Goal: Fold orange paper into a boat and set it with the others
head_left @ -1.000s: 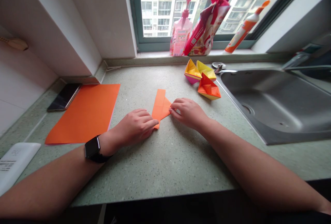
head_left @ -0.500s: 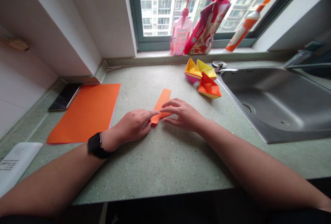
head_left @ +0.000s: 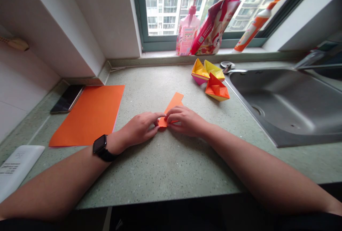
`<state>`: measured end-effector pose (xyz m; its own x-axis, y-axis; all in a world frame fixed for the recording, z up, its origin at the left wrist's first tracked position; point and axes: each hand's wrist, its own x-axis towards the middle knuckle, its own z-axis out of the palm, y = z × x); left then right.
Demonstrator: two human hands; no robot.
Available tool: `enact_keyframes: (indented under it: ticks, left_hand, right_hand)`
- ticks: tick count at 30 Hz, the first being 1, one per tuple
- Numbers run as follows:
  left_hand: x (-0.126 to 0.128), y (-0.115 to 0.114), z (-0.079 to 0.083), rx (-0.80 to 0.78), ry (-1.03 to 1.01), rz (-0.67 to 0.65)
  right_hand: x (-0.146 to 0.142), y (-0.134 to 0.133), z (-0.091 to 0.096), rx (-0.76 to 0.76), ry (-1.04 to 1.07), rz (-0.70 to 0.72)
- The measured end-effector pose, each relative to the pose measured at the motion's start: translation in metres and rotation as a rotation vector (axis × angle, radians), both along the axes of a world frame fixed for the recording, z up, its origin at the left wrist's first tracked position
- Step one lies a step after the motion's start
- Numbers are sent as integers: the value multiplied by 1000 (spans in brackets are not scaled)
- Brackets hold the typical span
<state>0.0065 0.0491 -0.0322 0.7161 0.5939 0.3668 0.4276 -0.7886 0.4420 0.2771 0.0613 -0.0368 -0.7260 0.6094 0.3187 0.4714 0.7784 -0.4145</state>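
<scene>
A folded piece of orange paper (head_left: 174, 102) lies on the counter between my hands, one strip of it pointing away from me. My left hand (head_left: 139, 126), with a black watch on its wrist, pinches the paper's near left corner between thumb and fingers. From the other side my right hand (head_left: 185, 120) closes its fingertips on the near part of the same paper and covers some of it. Three folded paper boats stand together farther back: an orange one (head_left: 217, 89), a yellow one (head_left: 214, 70) and a yellow-and-pink one (head_left: 200, 72).
Orange sheets (head_left: 91, 117) lie at the left, with a phone (head_left: 67, 98) by their far corner. A white object (head_left: 20, 167) sits at the near left. The steel sink (head_left: 288, 106) takes up the right. A pink pump bottle (head_left: 187, 33) stands on the sill.
My right fingers have closed onto the folded paper. The paper has turned and shifted slightly right, and my left hand still grips its near corner.
</scene>
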Motion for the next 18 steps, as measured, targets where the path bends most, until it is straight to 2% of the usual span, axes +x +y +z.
enact_keyframes:
  ticks: [8, 18]
  left_hand:
    - [4, -2, 3, -77, -54, 26]
    - [6, -1, 5, -50, -53, -9]
  right_hand:
    - [-2, -1, -1, -14, -2, -40]
    - [-5, -3, 2, -67, -6, -61]
